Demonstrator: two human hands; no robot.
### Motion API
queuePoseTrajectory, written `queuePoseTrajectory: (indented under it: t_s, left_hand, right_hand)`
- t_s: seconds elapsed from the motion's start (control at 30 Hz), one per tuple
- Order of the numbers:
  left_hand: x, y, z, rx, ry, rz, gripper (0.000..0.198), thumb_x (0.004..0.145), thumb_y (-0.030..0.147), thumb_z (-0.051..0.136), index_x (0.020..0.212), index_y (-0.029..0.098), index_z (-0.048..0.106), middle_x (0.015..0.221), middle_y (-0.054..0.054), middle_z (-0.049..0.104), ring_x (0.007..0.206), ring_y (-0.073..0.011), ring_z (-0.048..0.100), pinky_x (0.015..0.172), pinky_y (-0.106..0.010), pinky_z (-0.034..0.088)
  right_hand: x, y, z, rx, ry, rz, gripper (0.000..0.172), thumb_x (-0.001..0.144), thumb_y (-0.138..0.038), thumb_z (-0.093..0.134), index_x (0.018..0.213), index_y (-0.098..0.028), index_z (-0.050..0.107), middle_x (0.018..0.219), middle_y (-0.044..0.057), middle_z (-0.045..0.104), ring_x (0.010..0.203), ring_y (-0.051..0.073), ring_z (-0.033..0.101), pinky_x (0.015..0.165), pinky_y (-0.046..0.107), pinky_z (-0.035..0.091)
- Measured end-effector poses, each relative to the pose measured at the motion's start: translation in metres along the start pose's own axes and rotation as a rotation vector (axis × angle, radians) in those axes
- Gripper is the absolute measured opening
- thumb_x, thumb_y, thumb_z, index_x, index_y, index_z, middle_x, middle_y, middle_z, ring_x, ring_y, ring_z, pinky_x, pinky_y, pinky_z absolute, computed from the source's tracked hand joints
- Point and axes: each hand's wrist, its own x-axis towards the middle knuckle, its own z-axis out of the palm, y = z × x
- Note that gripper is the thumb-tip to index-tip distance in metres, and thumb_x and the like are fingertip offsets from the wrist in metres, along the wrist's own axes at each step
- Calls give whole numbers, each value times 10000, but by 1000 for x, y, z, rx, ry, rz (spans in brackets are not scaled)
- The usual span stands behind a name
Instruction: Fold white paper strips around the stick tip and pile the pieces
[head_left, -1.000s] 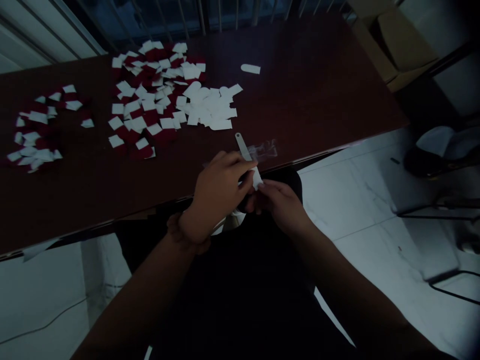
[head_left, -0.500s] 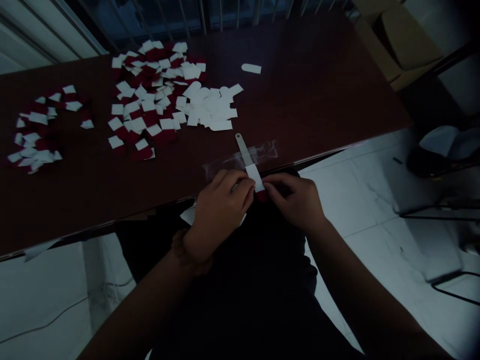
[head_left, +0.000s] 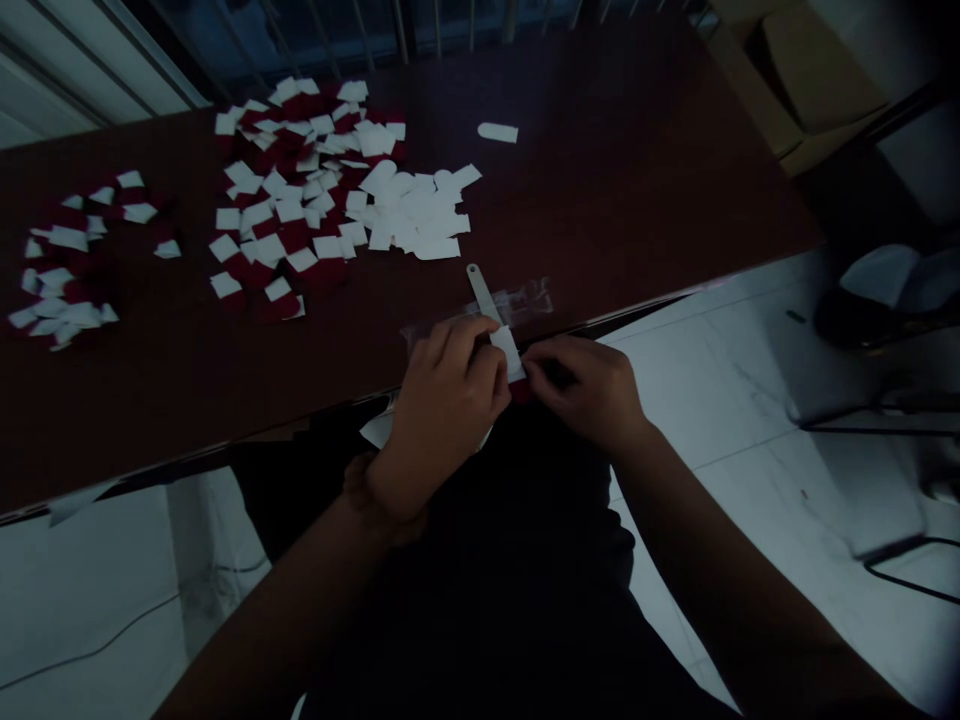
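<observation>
My left hand [head_left: 450, 395] is closed over a clear plastic film [head_left: 480, 318] and the near end of a narrow pale strip [head_left: 484, 295], which runs away from me across the table. A white piece with a red end [head_left: 506, 352] stands out between my hands. My right hand [head_left: 589, 390] pinches its lower end with the fingertips. Another white piece [head_left: 377, 430] sticks out under my left palm at the table edge. Beyond my hands lie heaps of white-and-red pieces [head_left: 281, 210] and a cluster of plain white pieces [head_left: 412, 212].
A smaller heap of white-and-red pieces [head_left: 67, 270] lies at the left of the dark reddish-brown table [head_left: 600, 180]. One white piece [head_left: 497, 132] lies apart near the far side. A cardboard box [head_left: 814, 70] and a chair [head_left: 877, 290] stand on the right, beyond the table's edge.
My right hand has moved up and to the right, and my left hand sits slightly lower on the film. The white piece now shows between them. The view has shifted slightly.
</observation>
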Motion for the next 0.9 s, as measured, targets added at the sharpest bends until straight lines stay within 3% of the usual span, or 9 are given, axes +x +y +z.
queuePoseTrajectory:
  t_s: [0.1,0.4,0.63,0.9]
  left_hand:
    - [0,-1,2,-18,-7,17,115,993,146,555,928,187,640,1303,-139,711,1246,-326,644,931,-482,529]
    - [-1,-7,3,-101,0,11,85,979,148,583,923,196,623,1269,-109,741,1175,-296,682,947,-472,517]
    - [1,-11,-7,-197,-147,-55,48,973,199,617,988,226,654,1361,-97,695,1263,-321,637,1038,-497,472]
    - [2,-14,-6,-196,-168,-51,56,951,175,634,955,229,646,1371,-82,686,1262,-313,628,1035,-489,450]
  right_hand:
    - [2,-1,-1,-1,-4,12,132,911,-139,653,954,-225,743,881,13,802,759,178,740,730,299,588]
    - [0,0,-4,47,-23,45,125,932,-187,656,997,-240,749,920,12,809,767,183,742,735,311,594]
    - [4,8,-13,150,-202,89,139,932,-208,675,1053,-258,723,931,3,790,761,181,726,711,306,573]
    - [17,19,-19,209,-361,72,125,931,-212,667,1050,-245,685,886,-4,766,697,160,690,657,275,513]
